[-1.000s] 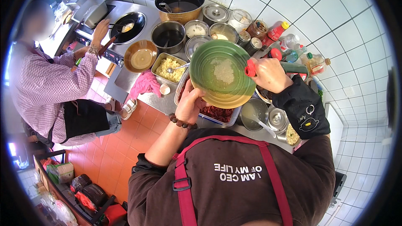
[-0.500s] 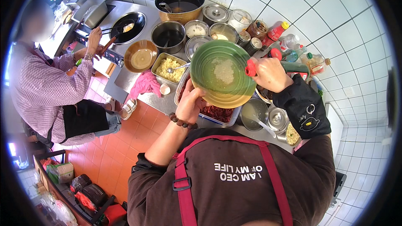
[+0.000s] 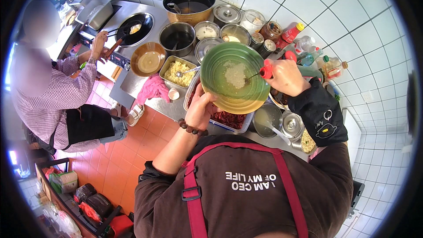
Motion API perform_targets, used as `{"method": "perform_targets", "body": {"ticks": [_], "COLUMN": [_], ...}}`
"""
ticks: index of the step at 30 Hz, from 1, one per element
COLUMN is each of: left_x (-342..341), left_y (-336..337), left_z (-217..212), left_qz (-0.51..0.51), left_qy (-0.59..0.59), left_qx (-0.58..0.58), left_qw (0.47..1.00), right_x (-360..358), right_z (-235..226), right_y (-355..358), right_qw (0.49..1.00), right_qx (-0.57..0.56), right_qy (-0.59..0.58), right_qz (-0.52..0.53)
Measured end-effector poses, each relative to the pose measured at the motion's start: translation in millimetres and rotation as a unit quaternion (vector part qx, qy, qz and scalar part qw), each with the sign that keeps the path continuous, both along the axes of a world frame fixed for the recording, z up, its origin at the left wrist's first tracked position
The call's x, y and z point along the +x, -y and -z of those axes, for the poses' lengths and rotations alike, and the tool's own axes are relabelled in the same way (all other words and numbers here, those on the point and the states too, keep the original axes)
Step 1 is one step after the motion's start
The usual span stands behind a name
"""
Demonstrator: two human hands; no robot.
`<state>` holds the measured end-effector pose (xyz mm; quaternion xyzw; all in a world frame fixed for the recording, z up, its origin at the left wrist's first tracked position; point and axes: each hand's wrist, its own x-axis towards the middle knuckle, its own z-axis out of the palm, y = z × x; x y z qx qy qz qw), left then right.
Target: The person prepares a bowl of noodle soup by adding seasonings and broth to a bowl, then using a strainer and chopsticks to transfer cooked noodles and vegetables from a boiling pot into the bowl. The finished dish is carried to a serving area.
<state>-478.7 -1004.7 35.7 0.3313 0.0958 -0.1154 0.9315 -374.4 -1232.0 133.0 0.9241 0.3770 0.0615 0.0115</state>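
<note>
My left hand [image 3: 200,109] grips the near left rim of a green and yellow bowl [image 3: 214,64], its thumb over the edge. Pale granules [image 3: 235,75] lie in the middle of the bowl. In my right hand [image 3: 285,76] is a tilted bottle with a red neck [image 3: 266,71], its mouth at the bowl's right rim. A thin dark stream [image 3: 252,78] runs from the mouth into the bowl. My fingers and sleeve cover much of the bottle. Under the bowl, partly hidden, sits a tub of dark red flakes [image 3: 229,119].
Left of the bowl stand a tray of yellow mash [image 3: 176,73] with a spoon, a pink cloth [image 3: 153,88] and a brown bowl [image 3: 148,59]. Bottles [image 3: 289,37] and lidded pots [image 3: 227,14] line the wall. A co-worker [image 3: 57,92] stirs a wok [image 3: 135,29] at the left.
The bottle's mouth has tipped a little further toward the bowl, and a dark stream now comes out of it. My left hand and the bowl have hardly moved.
</note>
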Motion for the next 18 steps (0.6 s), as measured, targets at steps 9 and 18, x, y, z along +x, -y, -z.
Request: {"method": "perform_targets", "body": {"ticks": [9,18], "left_x": [0,-7], "left_y": [-8,-26], "left_z": [12,10], "left_qz": [-0.003,-0.07], "left_qy": [0.0,-0.031], "left_qx": [0.023,0.003], "left_qw": [1.0,0.997], "right_x": [60,171], "right_z": [-31,14], "right_y": [59,118], "right_qw": [0.725,0.659], "right_qx": [0.648,0.717], "right_qy": [-0.184,-0.066], "right_qz": [0.143,0.218]}}
